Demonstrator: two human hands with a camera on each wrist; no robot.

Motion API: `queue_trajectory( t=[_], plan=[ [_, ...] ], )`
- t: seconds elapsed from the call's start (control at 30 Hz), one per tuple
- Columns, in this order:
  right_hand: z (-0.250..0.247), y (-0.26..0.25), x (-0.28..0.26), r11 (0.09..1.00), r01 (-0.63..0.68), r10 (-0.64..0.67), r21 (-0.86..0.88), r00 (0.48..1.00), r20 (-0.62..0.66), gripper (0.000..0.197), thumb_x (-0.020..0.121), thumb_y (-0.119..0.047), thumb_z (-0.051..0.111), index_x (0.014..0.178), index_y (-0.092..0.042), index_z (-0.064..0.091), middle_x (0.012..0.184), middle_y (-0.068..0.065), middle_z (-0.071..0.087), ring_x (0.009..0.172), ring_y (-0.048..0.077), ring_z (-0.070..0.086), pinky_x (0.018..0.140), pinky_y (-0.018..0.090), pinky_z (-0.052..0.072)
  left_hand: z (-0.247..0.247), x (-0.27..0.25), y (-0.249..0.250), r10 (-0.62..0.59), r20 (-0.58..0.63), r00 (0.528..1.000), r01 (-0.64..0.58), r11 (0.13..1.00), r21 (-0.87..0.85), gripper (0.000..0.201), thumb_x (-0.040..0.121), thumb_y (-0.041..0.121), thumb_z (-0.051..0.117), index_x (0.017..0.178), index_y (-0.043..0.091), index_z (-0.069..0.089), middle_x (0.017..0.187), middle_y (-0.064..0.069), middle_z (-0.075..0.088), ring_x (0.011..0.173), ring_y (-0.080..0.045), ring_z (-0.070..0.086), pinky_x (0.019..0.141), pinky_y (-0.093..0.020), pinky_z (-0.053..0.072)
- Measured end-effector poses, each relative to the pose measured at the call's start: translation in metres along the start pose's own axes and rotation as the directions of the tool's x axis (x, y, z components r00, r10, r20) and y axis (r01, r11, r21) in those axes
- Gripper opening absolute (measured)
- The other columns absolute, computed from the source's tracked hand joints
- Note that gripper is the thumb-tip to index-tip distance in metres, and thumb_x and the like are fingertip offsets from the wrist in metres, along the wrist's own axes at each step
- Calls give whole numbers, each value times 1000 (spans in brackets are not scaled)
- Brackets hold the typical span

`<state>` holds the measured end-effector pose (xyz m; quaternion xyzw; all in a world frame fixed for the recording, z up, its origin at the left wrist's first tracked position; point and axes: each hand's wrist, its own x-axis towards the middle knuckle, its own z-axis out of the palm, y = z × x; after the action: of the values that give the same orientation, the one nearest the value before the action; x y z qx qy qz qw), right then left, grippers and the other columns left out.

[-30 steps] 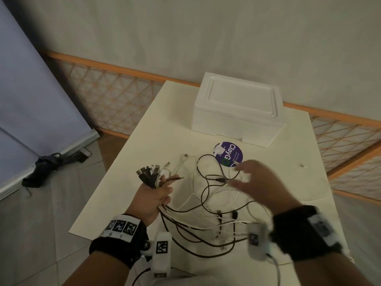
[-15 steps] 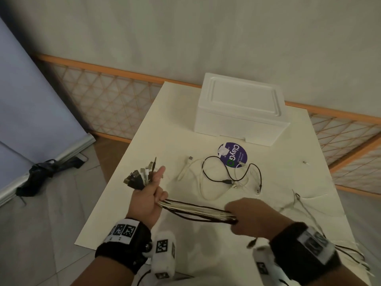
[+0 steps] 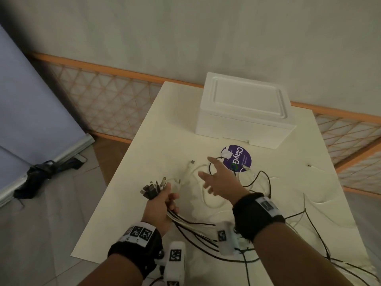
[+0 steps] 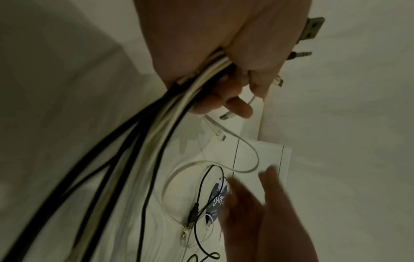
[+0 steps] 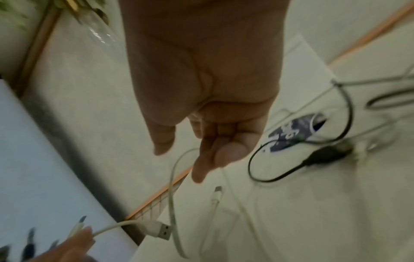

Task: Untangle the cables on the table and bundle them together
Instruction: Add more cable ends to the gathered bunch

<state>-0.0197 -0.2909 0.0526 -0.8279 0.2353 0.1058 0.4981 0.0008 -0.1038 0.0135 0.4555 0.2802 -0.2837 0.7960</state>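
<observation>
My left hand (image 3: 162, 201) grips a bundle of black and white cables (image 3: 189, 226) near their plugs (image 3: 151, 187), which stick out past the fist. The left wrist view shows the same bundle (image 4: 170, 109) running out of the fist (image 4: 233, 58). My right hand (image 3: 218, 180) hovers open, fingers spread, above loose cables on the table (image 3: 127, 203). Below it lie a white cable (image 3: 188, 170) and a black cable (image 3: 253, 180). In the right wrist view the open palm (image 5: 208, 99) holds nothing; a white USB plug (image 5: 160, 230) and a black plug (image 5: 325, 156) lie beneath.
A white foam box (image 3: 243, 112) stands at the table's far side, with a purple round sticker (image 3: 237, 157) in front of it. More cable ends trail off the table's near right (image 3: 309, 234). A dark bag (image 3: 39, 174) lies on the floor at left.
My right hand slid along the held bundle toward me, then let go and reached forward, open, over the loose cables. The left hand kept its grip on the plug ends.
</observation>
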Motion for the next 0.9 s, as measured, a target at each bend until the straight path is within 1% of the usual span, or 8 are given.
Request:
queue_trajectory(
  t=[0.1, 0.17, 0.23, 0.37, 0.53, 0.73, 0.8, 0.9],
  plan=[
    [7, -21, 18, 942, -110, 74, 316, 990, 124, 46, 90, -51, 54, 120, -15, 53, 98, 11, 66, 78, 23, 66, 69, 32, 54, 2, -4, 8, 23, 75, 997, -23, 1000, 0, 30, 96, 33, 53, 76, 10, 54, 63, -8, 62, 39, -12, 41, 42, -24, 42],
    [6, -25, 28, 968, 7, -4, 251, 1000, -11, 26, 90, -36, 61, 93, -11, 61, 102, 5, 67, 88, 23, 67, 80, 40, 55, 3, -6, 13, 25, 101, 995, -24, 1000, -8, 46, 96, 36, 50, 58, 10, 44, 66, -10, 64, 40, -13, 41, 44, -24, 42],
    [-1, -29, 32, 983, 122, -110, 133, 989, -97, 11, 89, -8, 55, 84, -17, 57, 109, 0, 67, 88, 16, 66, 85, 44, 55, 3, -6, 18, 39, 115, 993, -36, 999, -28, 49, 96, 37, 49, 57, 9, 45, 70, -11, 67, 40, -13, 41, 46, -24, 41],
    [-9, -40, 14, 947, 286, -279, -143, 958, 68, 31, 88, 5, 31, 93, -22, 45, 102, -1, 63, 71, 19, 65, 61, 36, 51, 16, -2, 25, 60, 166, 984, -52, 997, -56, 31, 96, 29, 50, 80, 6, 63, 89, -11, 71, 44, -11, 46, 46, -24, 46],
    [11, -29, -18, 643, 570, -401, -512, 820, 409, 26, 91, -8, 39, 115, -15, 42, 92, 3, 65, 75, 22, 61, 66, 40, 51, 37, 7, 28, -51, 213, 976, 25, 992, 121, 28, 96, 24, 51, 105, 3, 67, 91, -9, 73, 48, -12, 38, 44, -24, 37],
    [16, -10, -45, 435, 670, -425, -602, 742, 519, 40, 90, -11, 42, 130, -16, 45, 97, 8, 64, 77, 31, 62, 57, 32, 38, 37, 14, 24, -300, 176, 937, 232, 916, 327, 26, 94, 20, 57, 102, -3, 64, 94, -19, 72, 73, -25, 52, 58, -33, 47],
    [15, -10, -50, 453, 658, -414, -602, 753, 512, 41, 89, -12, 43, 129, -20, 46, 97, 5, 64, 80, 27, 61, 57, 29, 32, 35, 10, 21, -324, 193, 926, 240, 901, 363, 28, 95, 22, 54, 101, -4, 66, 89, -16, 73, 72, -24, 52, 56, -31, 48],
    [13, -6, -51, 534, 599, -383, -597, 801, 461, 38, 89, -14, 44, 126, -20, 42, 98, 2, 64, 85, 26, 62, 57, 27, 31, 34, 5, 21, -280, 222, 934, 197, 921, 335, 29, 96, 20, 51, 109, -1, 67, 66, 0, 61, 44, -9, 36, 42, -21, 35]
  ],
)
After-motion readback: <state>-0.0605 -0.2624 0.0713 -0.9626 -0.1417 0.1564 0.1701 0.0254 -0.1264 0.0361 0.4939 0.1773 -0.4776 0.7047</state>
